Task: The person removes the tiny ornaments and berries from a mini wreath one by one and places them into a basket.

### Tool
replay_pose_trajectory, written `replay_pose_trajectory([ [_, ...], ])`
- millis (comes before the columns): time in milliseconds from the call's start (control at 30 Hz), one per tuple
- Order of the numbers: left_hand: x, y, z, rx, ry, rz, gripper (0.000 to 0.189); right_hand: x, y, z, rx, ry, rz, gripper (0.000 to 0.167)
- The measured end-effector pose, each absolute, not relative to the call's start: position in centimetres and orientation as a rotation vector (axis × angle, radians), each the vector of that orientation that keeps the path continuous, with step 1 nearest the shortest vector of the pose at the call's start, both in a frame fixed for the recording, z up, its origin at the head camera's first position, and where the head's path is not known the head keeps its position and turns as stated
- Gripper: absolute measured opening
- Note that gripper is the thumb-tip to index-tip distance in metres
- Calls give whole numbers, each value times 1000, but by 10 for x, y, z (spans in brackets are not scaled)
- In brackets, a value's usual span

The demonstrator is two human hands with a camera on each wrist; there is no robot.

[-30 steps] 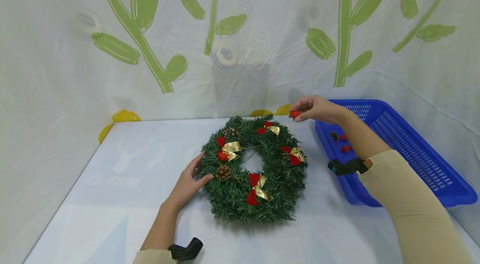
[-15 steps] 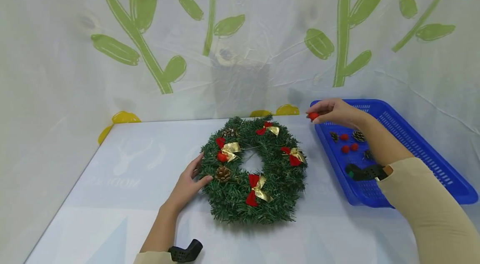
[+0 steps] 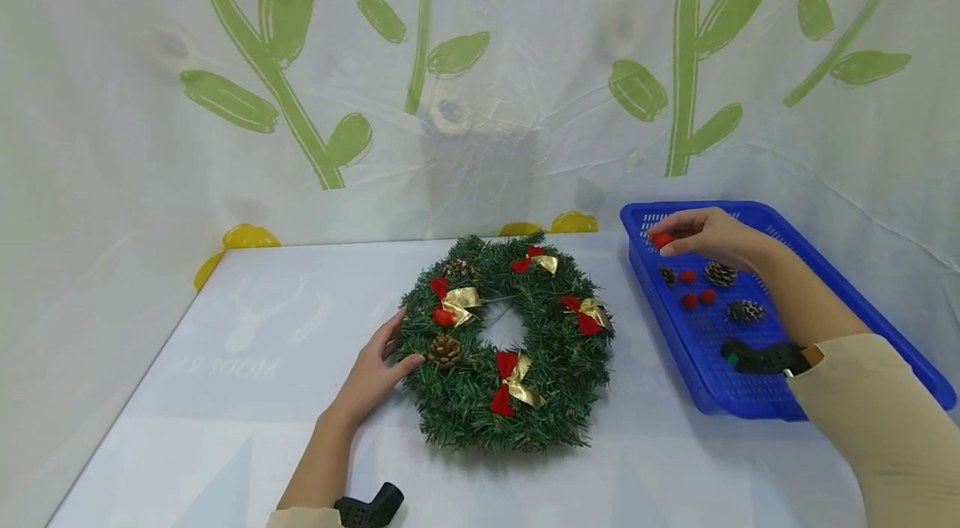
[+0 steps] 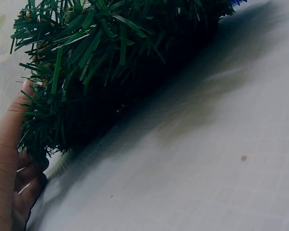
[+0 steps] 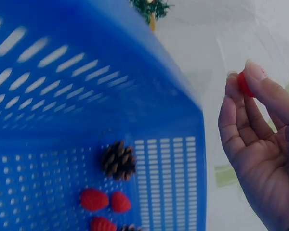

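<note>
A green Christmas wreath (image 3: 450, 411) lies on the white table, decorated with red and gold bows (image 3: 516, 382), a brown pine cone (image 3: 446, 351) and a red ball (image 3: 442, 316). My left hand (image 3: 375, 370) holds its left edge, thumb on the upper side; in the left wrist view the lower fingers (image 4: 29, 185) curl in at the wreath's underside. Over the far left part of a blue basket (image 3: 697, 382), my right hand (image 3: 712, 238) pinches a small red ball (image 5: 245, 84) between thumb and fingertips.
Inside the basket are several small red balls (image 3: 688, 301), two larger frosted pine cones (image 3: 745, 311) and a smaller one (image 3: 667, 276). The basket's raised walls stand at the table's right side. A white flower-printed curtain (image 3: 540, 53) closes off the back.
My right hand has moved right with the red ball, from beside the wreath's far side to over the basket. The left hand and the wreath have stayed in place.
</note>
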State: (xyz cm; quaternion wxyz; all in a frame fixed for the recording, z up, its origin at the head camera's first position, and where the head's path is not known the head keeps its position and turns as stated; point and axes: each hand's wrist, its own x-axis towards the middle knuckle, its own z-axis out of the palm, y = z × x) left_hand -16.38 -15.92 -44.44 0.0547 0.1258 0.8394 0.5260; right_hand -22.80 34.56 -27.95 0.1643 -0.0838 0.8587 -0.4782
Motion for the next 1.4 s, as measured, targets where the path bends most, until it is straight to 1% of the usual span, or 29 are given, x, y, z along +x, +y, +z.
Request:
replay_pose_trajectory([
  [167, -163, -160, -444, 377, 2550, 1598, 78, -223, 357, -281, -215, 2459, -1329, 48],
  [433, -163, -160, -445, 375, 2548, 1596, 78, -215, 372, -287, -206, 2514, -1242, 47],
  [700, -164, -159, -444, 371, 2530, 1609, 78, -210, 383, -294, -128, 2588, -1098, 53],
  [867, -164, -159, -443, 366, 2517, 1616, 79, -208, 388, -303, -82, 2544, -1132, 50],
  [1167, -161, -159, -444, 361, 2528, 1591, 78, -212, 385, -327, -149, 2478, -1084, 49],
  [1400, -161, -159, -443, 367, 2537, 1587, 78, -216, 382, -342, -116, 2453, -1074, 45],
])
